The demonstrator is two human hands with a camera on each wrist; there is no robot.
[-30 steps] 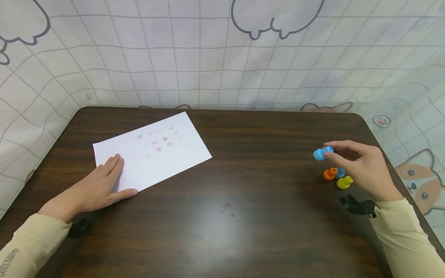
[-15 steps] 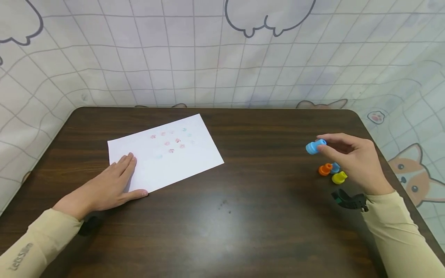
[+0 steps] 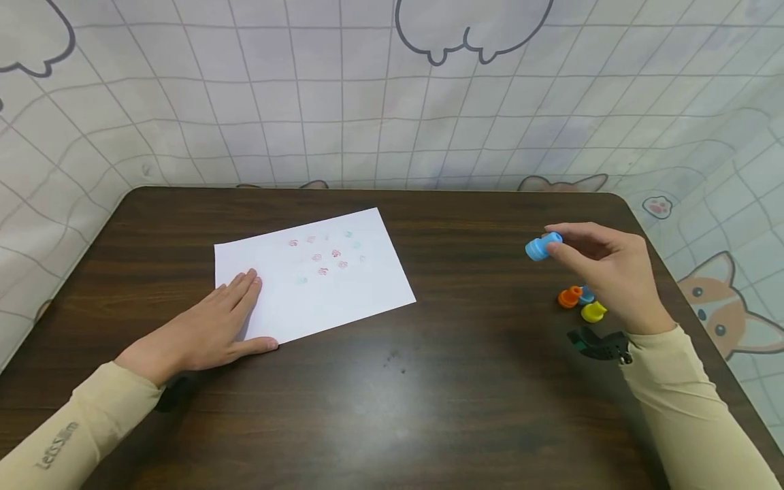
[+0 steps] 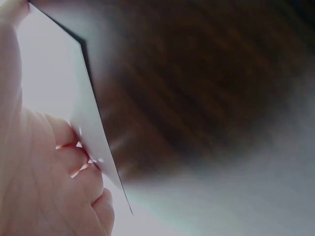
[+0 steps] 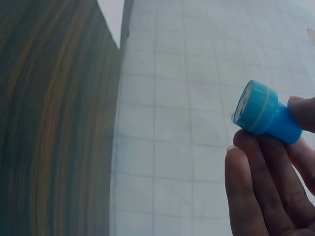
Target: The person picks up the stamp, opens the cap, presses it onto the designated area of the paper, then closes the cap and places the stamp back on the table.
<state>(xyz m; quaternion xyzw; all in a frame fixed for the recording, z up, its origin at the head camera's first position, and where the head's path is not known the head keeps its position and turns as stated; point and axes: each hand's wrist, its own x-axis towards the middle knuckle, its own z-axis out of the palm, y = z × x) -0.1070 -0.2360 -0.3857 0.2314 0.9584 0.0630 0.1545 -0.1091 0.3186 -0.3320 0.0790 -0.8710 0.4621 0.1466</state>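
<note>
A white sheet of paper (image 3: pixel 331 306) lies at a slant on the left half of the brown table, printed with several small red and faint green-blue marks. My left hand (image 3: pixel 211 327) rests on its lower left corner, fingers straight and thumb along the near edge. My right hand (image 3: pixel 612 272) pinches a light blue stamp (image 3: pixel 540 248) between thumb and fingers above the table's right side. In the right wrist view, the face of this stamp (image 5: pixel 258 109) shows dark marks. Below that hand stand an orange stamp (image 3: pixel 569 297), a second blue stamp (image 3: pixel 586 295) and a yellow stamp (image 3: pixel 593 312).
The dark wood-grain table (image 3: pixel 392 422) has rounded far corners. A white gridded cloth (image 3: pixel 343 95) with animal drawings hangs behind it and along both sides. Small dark specks (image 3: pixel 395 358) mark the tabletop near the middle. A black wrist strap (image 3: pixel 597 345) sits on the right wrist.
The paper has slid to the right, toward the table's middle, along with my left hand. My right hand has carried the blue stamp left and slightly up, away from the other stamps.
</note>
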